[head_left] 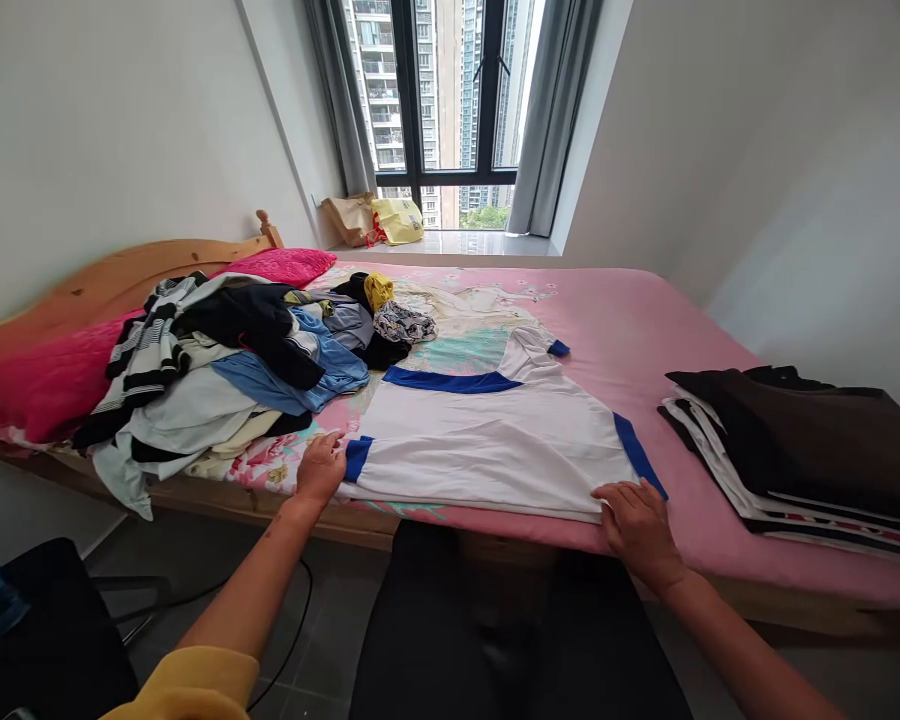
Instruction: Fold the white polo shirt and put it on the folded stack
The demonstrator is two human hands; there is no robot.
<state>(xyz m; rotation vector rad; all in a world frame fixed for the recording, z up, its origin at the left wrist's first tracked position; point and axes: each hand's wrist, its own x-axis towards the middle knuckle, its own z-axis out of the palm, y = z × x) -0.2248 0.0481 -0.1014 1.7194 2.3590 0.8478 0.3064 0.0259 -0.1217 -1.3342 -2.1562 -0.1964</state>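
On the pink bed (649, 335), the left hand (320, 470) and right hand (637, 530) rest open, well apart, at the near edge of a flat white shirt (480, 450), between a heap of clothes (217, 385) and a folded stack (795, 450).

We are looking down at a wooden bed (195, 500) with a pink floral sheet (630, 340), and two pink pillows (45, 385) are lying against its headboard (120, 280). A clothes heap (217, 390) is sprawling beside the pillows, while a white shirt (487, 450) with blue trim is lying flat along the near edge. A folded dark stack (795, 450) is resting well to the right.
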